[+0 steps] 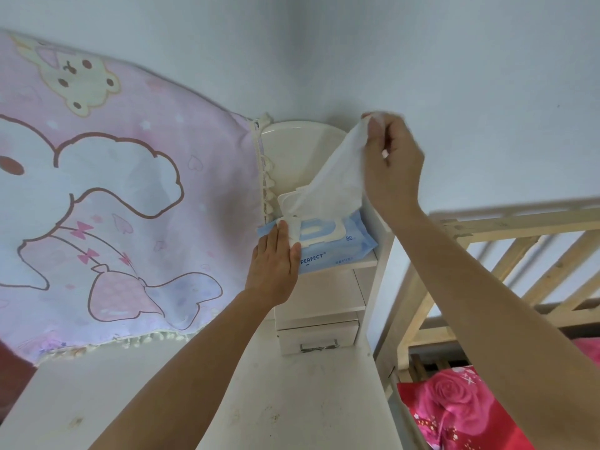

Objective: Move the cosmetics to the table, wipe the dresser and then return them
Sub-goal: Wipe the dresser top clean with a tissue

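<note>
A blue pack of wet wipes (344,246) lies on an upper shelf of the white dresser (292,384), with its white flip lid open. My left hand (276,258) lies flat on the pack's left end and presses it down. My right hand (391,160) is raised above the pack and pinches the top corner of a white wet wipe (334,177). The wipe stretches down from my fingers into the pack's opening. The dresser top is bare, with small dirty spots. No cosmetics are in view.
A pink cartoon cloth (107,196) hangs over the dresser's back on the left. A small drawer (318,341) sits under the shelves. A wooden bed frame (506,261) with red rose bedding (454,414) stands close on the right. The white wall is behind.
</note>
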`<state>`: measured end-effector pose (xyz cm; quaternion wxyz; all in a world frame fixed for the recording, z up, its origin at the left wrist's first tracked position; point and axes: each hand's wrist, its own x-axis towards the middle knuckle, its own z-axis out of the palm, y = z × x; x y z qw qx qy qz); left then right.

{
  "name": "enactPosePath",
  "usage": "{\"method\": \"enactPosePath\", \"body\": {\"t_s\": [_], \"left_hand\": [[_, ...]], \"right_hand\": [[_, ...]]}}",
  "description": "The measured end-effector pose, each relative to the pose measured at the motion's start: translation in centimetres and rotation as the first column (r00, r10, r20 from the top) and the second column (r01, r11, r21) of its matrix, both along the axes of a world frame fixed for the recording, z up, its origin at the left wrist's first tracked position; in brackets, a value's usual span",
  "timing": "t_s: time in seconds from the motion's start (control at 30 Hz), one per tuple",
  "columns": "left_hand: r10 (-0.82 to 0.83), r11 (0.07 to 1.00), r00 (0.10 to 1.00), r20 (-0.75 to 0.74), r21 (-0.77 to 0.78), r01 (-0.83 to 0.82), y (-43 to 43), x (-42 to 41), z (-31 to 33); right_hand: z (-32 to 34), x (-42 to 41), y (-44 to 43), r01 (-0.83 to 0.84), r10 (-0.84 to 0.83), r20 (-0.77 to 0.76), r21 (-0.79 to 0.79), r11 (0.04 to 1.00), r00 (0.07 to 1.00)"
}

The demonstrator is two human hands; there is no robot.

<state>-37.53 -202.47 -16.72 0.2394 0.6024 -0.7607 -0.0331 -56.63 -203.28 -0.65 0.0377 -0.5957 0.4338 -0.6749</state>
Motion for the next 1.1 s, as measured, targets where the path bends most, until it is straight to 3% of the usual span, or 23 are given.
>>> {"method": "enactPosePath", "body": {"t_s": [0.03, 0.1, 0.17, 0.33, 0.5, 0.6, 0.73, 0.83, 0.97, 1.03, 1.1], "left_hand": [[0.0, 1.0, 1.0, -0.002, 0.003, 0.0, 0.0, 0.0, 0.0], [-0.008, 1.0, 1.0, 0.005, 0.006, 0.008, 0.0, 0.1, -0.1], [-0.019, 1.0, 1.0, 0.009, -0.004, 0.019, 0.0, 0.3, 0.0], [-0.094, 0.994, 0.978, -0.186, -0.071, 0.082, 0.5, 0.7, 0.2], [-0.117, 0.973, 0.974, -0.192, -0.22, 0.073, 4.5, 1.2, -2.5], [-0.091, 0.976, 0.959, -0.269, -0.216, 0.032, 7.3, 1.3, -4.9], [-0.064, 0.996, 0.939, -0.337, -0.076, 0.041, 12.1, 1.8, -8.9], [-0.045, 0.984, 0.94, -0.337, 0.148, 0.1, 13.7, 2.4, -10.9], [-0.072, 0.82, 0.959, -0.275, 0.531, 0.213, 14.1, 2.3, -12.1], [-0.095, 0.761, 0.957, -0.275, 0.6, 0.247, 14.0, 1.7, -12.4], [-0.058, 0.782, 0.947, -0.317, 0.574, 0.241, 13.6, 1.0, -12.3]], "right_hand": [[-1.5, -0.4, 0.0, 0.013, 0.009, -0.159, 0.138, 0.99, 0.987], [-5.2, -1.1, 0.5, 0.1, 0.133, -0.467, 0.44, 0.893, 0.874], [-8.4, -2.0, 1.3, 0.139, 0.21, -0.524, 0.55, 0.824, 0.825], [-13.2, -3.3, 3.9, -0.01, 0.291, -0.332, 0.644, 0.765, 0.897], [-19.7, -3.5, 6.9, -0.02, 0.407, -0.259, 0.824, 0.566, 0.876], [-23.6, -3.5, 9.0, 0.051, 0.519, -0.302, 0.895, 0.442, 0.8], [-25.9, -2.8, 10.7, 0.046, 0.563, -0.261, 0.929, 0.367, 0.784], [-26.0, -2.0, 11.1, -0.04, 0.549, -0.154, 0.945, 0.326, 0.821], [-25.8, -1.8, 11.1, -0.287, 0.547, 0.143, 0.939, 0.188, 0.825], [-25.5, -2.0, 11.1, -0.4, 0.519, 0.286, 0.908, 0.121, 0.806], [-25.4, -2.4, 10.7, -0.442, 0.473, 0.346, 0.891, 0.106, 0.81]]}}
